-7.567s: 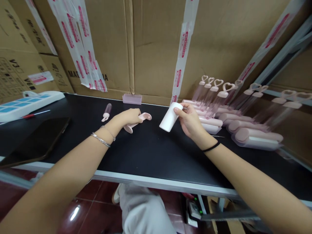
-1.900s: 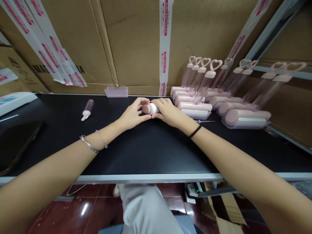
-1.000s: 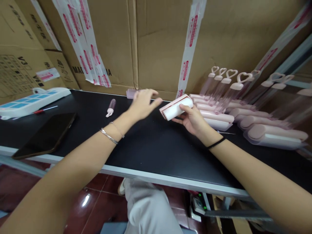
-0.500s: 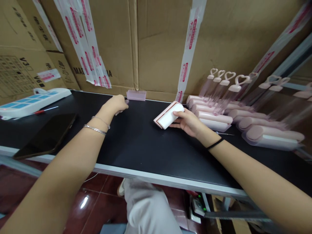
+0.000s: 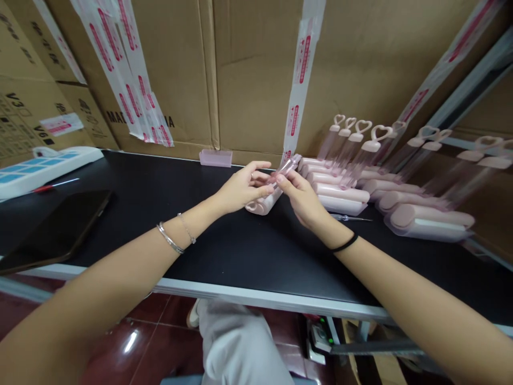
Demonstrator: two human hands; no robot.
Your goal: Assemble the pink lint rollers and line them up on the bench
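Note:
My left hand [image 5: 242, 188] reaches in from the left, its index finger stretched out. Its thumb and other fingertips close on the lower end of a clear pinkish plastic piece [image 5: 289, 164]. Against the same piece presses the thumb of my right hand [image 5: 303, 197]. Just below the fingers is a pink-and-white lint roller [image 5: 262, 206], tilted over the black tabletop [image 5: 224, 240]; the right hand's fingers go behind it and are partly hidden. Exactly how the clear piece and the roller meet is covered by the fingers.
Several finished-looking rollers [image 5: 340, 193] with heart-loop handles stand at the right, near a small screwdriver [image 5: 348, 217]. A pink plastic block [image 5: 216, 158] sits by the cardboard wall. At the left are a phone [image 5: 56, 227], a power strip [image 5: 48, 168] and a red-handled tool [image 5: 44, 188].
My left hand has come right, from near the pink block to the roller. The right hand has turned the roller, and a clear piece now shows between both hands. The view has shifted slightly.

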